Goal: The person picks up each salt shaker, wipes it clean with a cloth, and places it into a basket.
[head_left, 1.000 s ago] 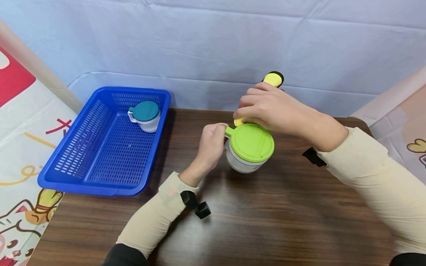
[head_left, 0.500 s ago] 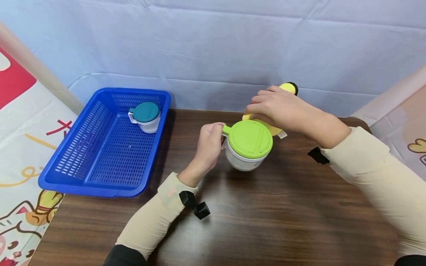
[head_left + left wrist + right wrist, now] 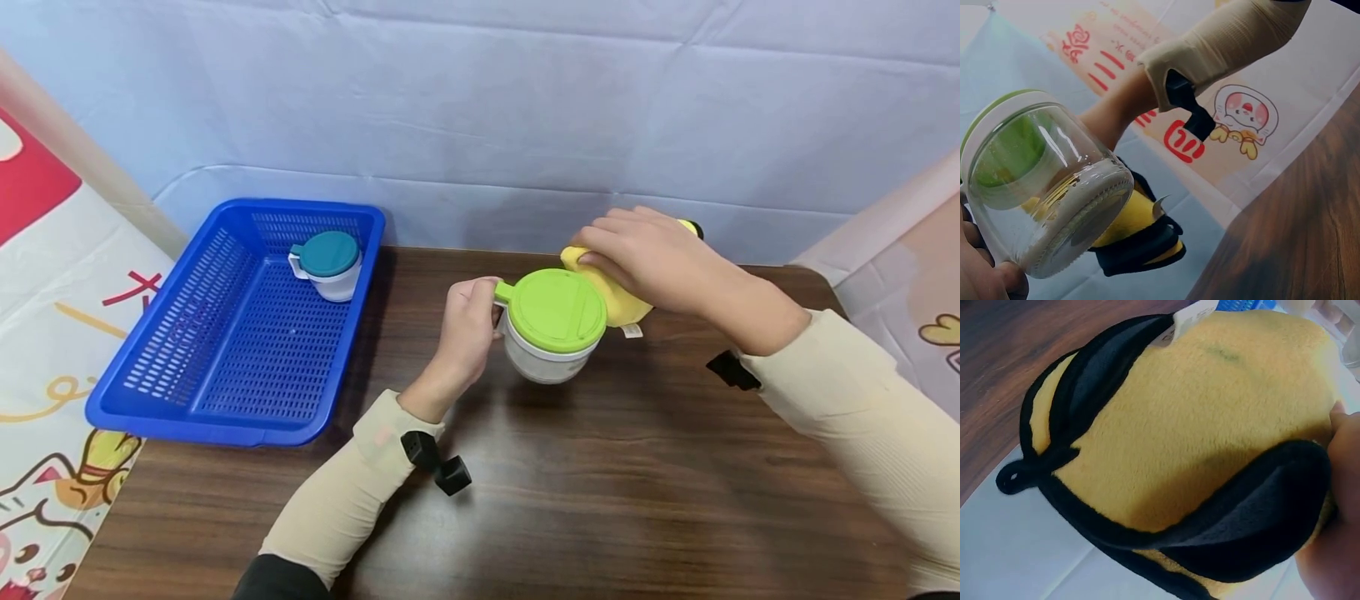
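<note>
My left hand (image 3: 463, 325) grips the handle of a glass seasoning jar (image 3: 547, 367) with a bright green lid (image 3: 558, 310), held over the table. In the left wrist view the clear jar (image 3: 1063, 187) is tilted, and its ribbed base shows. My right hand (image 3: 648, 254) holds a fuzzy yellow cloth (image 3: 626, 307) against the jar's far right side, at the lid's edge. Black edging, a hanging loop and a white tag show on this cloth (image 3: 1216, 419) in the right wrist view. Part of it is hidden under the right hand.
A blue plastic basket (image 3: 217, 432) stands at the left of the wooden table (image 3: 637, 483). Inside its far right corner sits a similar jar with a teal lid (image 3: 330, 253). Behind the table hangs a pale blue curtain (image 3: 480, 108).
My right hand and the cloth have slid right and toward me, round the jar's far edge to its right side. The jar has shifted slightly left in my left hand.
</note>
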`<action>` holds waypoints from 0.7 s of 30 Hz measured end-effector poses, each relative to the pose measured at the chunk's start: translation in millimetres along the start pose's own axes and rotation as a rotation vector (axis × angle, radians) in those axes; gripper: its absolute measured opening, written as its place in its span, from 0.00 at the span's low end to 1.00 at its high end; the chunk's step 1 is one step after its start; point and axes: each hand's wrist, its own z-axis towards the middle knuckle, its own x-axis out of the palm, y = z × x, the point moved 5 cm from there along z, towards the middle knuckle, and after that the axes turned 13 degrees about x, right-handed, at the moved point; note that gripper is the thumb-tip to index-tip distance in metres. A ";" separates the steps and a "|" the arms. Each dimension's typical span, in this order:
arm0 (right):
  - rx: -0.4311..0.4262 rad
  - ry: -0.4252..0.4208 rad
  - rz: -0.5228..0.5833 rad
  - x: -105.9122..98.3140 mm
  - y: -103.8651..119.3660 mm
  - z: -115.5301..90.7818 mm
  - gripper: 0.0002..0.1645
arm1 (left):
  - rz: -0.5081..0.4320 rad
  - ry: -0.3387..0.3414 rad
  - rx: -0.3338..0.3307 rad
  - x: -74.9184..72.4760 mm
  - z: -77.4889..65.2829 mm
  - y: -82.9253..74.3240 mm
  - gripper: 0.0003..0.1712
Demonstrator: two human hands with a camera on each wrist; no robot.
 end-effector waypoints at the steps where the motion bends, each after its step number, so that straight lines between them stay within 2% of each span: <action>1: 0.001 -0.006 0.000 -0.4 -0.4 -2.1 0.05 | 0.000 -0.003 -0.002 -0.5 0.2 -0.1 0.17; 10: -0.020 -0.076 -0.013 -5.6 1.1 -23.0 0.03 | 0.003 -0.020 -0.010 -6.1 2.3 -0.8 0.18; 21: -0.021 -0.125 -0.011 -16.8 9.8 -47.4 0.06 | -0.016 -0.035 -0.006 -9.1 4.4 -1.3 0.19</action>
